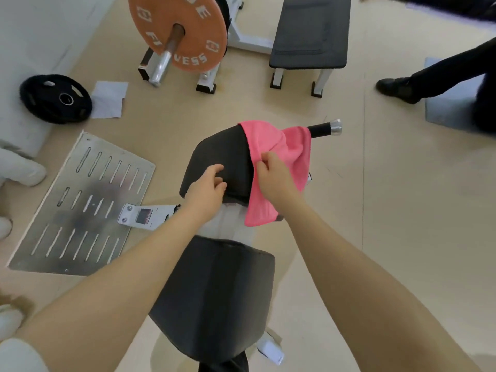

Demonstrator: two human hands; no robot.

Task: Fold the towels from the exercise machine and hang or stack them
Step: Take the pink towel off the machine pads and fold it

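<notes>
Head view looks down on a bright pink terry-cloth towel (279,167) draped over the right edge of a rounded black padded cushion (217,167) of an exercise machine, its upper end bunched over a black handle with a silver metal cap (326,128). The right hand (271,178) pinches a fold of the soft pink cloth, thumb and fingers (264,161) curled around it. The left hand (208,187) rests over the smooth cushion with fingers loosely bent, holding nothing. Nearer the camera lies a second black padded seat (214,299). On the beige floor sit a slotted, scuffed steel footplate (80,208), a round black rubber weight plate (55,99), an orange lettered weight disc on a steel bar (182,30), and a flat black bench surface on white legs (311,33).
</notes>
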